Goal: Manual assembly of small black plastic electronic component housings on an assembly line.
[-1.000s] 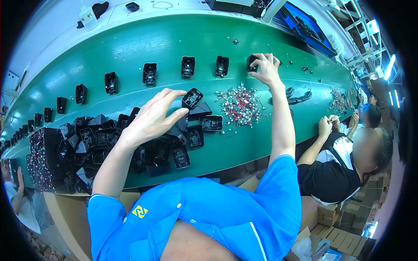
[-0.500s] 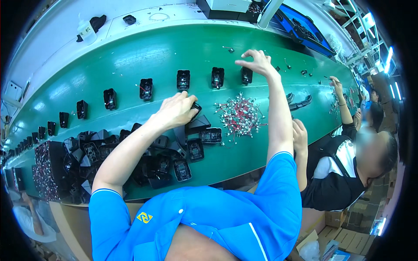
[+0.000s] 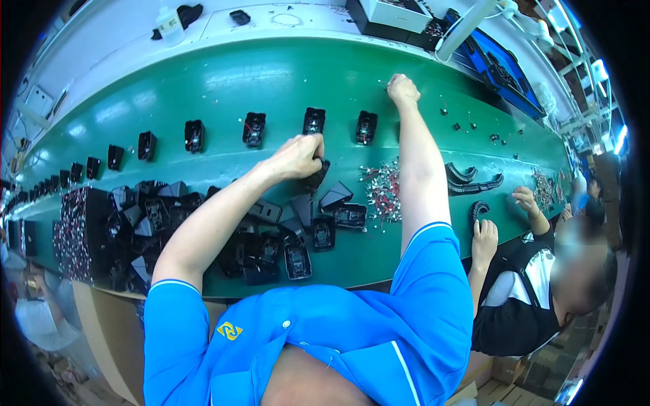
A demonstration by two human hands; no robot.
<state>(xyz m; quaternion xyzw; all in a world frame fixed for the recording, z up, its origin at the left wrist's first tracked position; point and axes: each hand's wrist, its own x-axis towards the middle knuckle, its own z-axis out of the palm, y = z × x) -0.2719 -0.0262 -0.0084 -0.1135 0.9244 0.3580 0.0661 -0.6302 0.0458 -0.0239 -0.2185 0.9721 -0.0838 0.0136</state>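
Your left grip, fingers bent closed, holds a tilted black housing (image 3: 317,177) at its near side, just short of the row of housings (image 3: 254,130), while farther right and beyond, your right grip (image 3: 404,90) curls, fingertips hidden, its hold impossible to tell.

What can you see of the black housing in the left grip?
The black housing looks box-like and plastic. It is tilted in the left grip, whose fingers cover its upper part, so inner details are hidden. It is between the row of housings and the loose pile; whether it touches the green table is unclear.
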